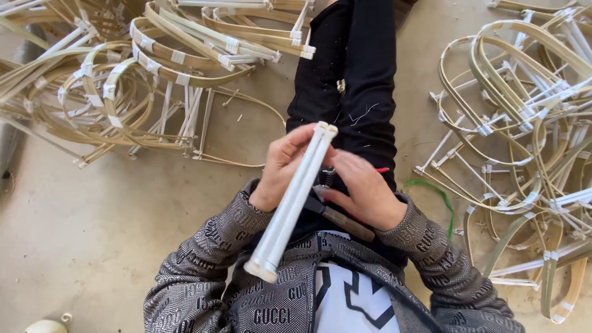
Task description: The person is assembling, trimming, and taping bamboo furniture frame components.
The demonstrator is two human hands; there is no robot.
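Note:
My left hand (280, 163) grips a bundle of pale straight sticks (291, 200) that slants from near my chest up toward my knees. My right hand (365, 190) sits just right of the bundle, fingers curled against its upper part. Under my right hand lies a tool with a dark blade and a wooden handle (342, 221), resting on my lap; a red tip (382, 170) shows beyond my fingers. My legs in black trousers (354, 74) stretch out ahead.
A heap of bent cane frames bound with white tape (142, 80) lies on the concrete floor at the left, and another heap (530, 123) at the right. A green cord (441, 197) curls beside my right sleeve. A pale round object (46, 325) sits at the bottom left.

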